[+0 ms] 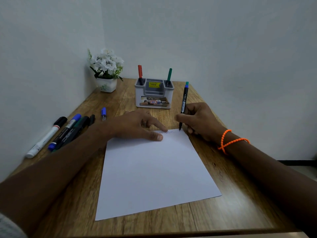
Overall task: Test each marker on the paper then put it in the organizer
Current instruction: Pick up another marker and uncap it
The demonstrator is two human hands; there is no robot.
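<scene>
Right hand [199, 121] is gripping a black marker [183, 104] upright at center right, fingers curled round it, tip touching the paper's [154, 172] top right corner beside faint scribbles. Left hand [137, 126] is pressing flat on the paper's top edge, fingers straight. Organizer [154, 94] is sitting at upper center of the table [240, 194], holding 1 red marker [140, 73] and 1 green marker [169, 75]. Several markers [65, 133] are lying at left.
</scene>
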